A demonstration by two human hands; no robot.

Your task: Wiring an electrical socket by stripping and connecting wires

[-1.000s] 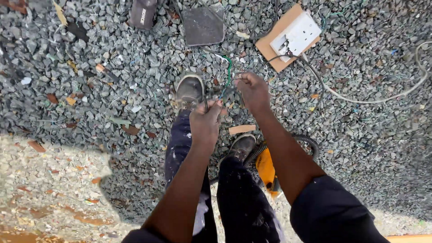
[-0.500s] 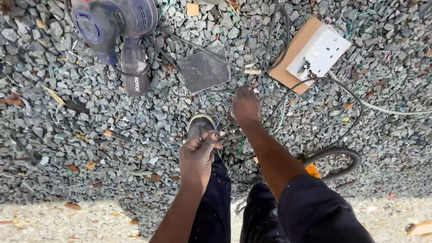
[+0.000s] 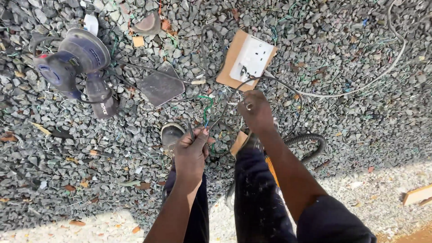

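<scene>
Black cable (image 3: 220,114) running diagonally between hands, left hand (image 3: 191,150) fingers pinching it; right hand (image 3: 254,110) fisted round it

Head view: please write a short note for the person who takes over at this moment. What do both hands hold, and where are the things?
Left hand: closed on thin dark wires, with a green wire rising from the bundle.
Right hand: closed on a black cable near the white socket on its wooden board.
On the gravel: a blue power tool far left, a dark flat plate, a white cable and a ribbed black hose.
Done: wires gathered in both hands.
Left: cannot tell; the wire ends are too small to see.
</scene>
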